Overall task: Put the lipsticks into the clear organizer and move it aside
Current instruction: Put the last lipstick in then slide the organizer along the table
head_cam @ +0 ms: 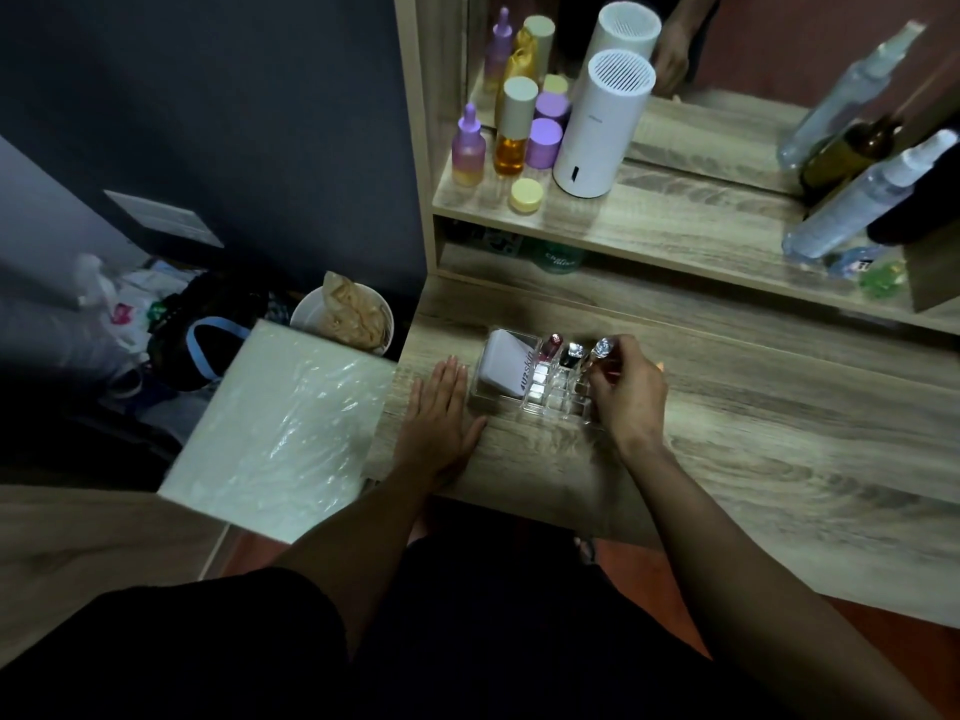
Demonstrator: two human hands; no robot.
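The clear organizer sits on the wooden vanity top near its front left. A white box fills its left compartment. A pink lipstick and a dark lipstick with a silver top stand upright in the back slots. My right hand holds a third, silver-capped lipstick over the organizer's right back slots. My left hand lies flat on the vanity top just left of the organizer, fingers spread, holding nothing.
On the raised shelf stand purple and amber bottles, a white cylinder and a small yellow jar. Spray bottles lean at the right. A white plastic-wrapped board juts out left of the vanity. A mirror backs the shelf.
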